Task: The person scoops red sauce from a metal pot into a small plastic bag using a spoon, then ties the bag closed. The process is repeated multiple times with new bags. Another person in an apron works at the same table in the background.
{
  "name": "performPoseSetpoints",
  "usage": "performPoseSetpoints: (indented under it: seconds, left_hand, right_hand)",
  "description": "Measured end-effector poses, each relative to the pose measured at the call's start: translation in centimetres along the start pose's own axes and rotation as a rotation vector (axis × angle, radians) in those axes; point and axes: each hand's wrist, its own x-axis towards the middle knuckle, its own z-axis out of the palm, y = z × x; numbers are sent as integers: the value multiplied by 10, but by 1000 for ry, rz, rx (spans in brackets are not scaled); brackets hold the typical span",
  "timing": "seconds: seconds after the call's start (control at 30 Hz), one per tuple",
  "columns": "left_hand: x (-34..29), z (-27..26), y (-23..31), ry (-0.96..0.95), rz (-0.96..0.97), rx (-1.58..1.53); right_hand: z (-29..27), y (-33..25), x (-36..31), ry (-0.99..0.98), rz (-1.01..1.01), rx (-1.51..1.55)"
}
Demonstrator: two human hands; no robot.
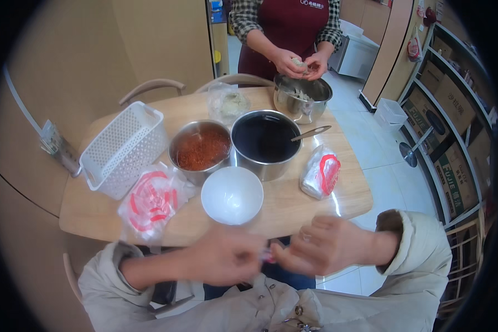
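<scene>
In front of my chest, over the table's near edge, my two hands come together, both blurred by motion. My left hand (227, 254) is closed, its fingertips on a small pink thing (268, 255) too smeared to name. My right hand (326, 246) has its fingers curled, with the thumb side meeting that same pink thing. Just beyond them a white bowl (232, 195) stands upright, with nothing seen inside. Left of the bowl lies a crumpled clear plastic bag with red print (152, 200). To the right is a packed bundle of clear plastic bags (321, 172).
Behind the bowl stand a pot of red chili mixture (202, 149) and a pot of dark liquid (264, 138) with a ladle (311, 133). A white basket (124, 146) is at left. Across the table (346, 191), another person's hands (301, 63) work pale food over a steel pot (303, 105).
</scene>
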Motion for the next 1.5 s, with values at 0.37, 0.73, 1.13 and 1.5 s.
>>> performPoseSetpoints:
  seconds: [0.37, 0.73, 1.13, 1.5]
  left_hand:
    - [131, -269, -215, 968, -216, 586]
    - [-12, -181, -118, 796, -101, 506]
    - [-124, -73, -179, 949, -515, 591]
    - [-145, -72, -208, 1022, -110, 489]
  right_hand:
    - [46, -40, -61, 294, 576, 268]
    - [94, -28, -42, 419, 639, 484]
    - [156, -41, 74, 384, 350, 853]
    - [176, -36, 152, 646, 688, 1302]
